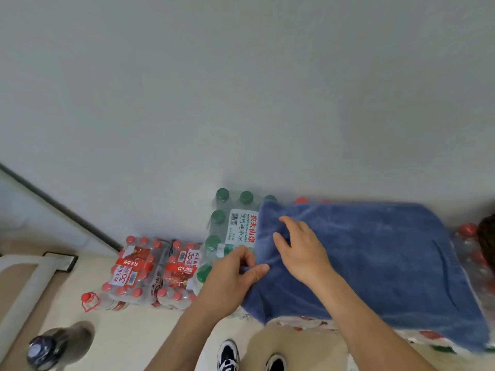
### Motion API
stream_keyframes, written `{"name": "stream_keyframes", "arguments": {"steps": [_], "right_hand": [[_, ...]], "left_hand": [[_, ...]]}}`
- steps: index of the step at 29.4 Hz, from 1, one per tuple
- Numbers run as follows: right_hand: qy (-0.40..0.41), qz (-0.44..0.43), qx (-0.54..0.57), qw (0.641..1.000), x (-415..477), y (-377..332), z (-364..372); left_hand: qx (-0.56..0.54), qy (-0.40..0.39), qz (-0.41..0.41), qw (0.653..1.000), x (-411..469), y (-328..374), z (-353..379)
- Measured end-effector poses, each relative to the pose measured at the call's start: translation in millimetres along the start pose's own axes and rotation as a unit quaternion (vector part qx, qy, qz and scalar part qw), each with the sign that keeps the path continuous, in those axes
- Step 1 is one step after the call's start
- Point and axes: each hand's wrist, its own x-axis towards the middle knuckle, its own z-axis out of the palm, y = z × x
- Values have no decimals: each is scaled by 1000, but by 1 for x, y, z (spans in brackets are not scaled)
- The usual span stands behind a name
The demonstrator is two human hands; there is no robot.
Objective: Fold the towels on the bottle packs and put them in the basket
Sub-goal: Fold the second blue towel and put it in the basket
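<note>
Dark bottle [44,350] on beige floor [128,338]

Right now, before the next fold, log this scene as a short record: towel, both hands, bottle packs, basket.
towel: blue towel lying flat across stacked bottle packs
left hand: left hand pinches the towel's left edge near the front corner
right hand: right hand rests open on the towel, close to that same edge
under towel: green-capped water pack showing at the left end
floor: red-capped packs standing left of the stack
basket: not in view
</note>
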Motion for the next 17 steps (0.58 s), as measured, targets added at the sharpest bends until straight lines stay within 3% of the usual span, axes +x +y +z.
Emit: {"name": "stream_keyframes", "arguments": {"steps": [3, 8, 11, 14, 17], "right_hand": [[41, -33, -25, 998, 29, -15, -7], [-55, -75, -191, 977, 75, -41, -4], [-82, -90, -221, 968, 89, -45, -17], [-103, -108, -145, 978, 99, -37, -47], [-35, -104, 87, 990, 95, -21, -76]], "left_hand": [[-33, -18, 2, 999, 7, 6, 4], [-91, -26, -15, 995, 5, 12, 6], [-141, 3, -34, 989, 1, 15, 2], [-218, 78, -47, 972, -6, 16, -7], [-214, 197, -13, 957, -19, 7, -22]]}}
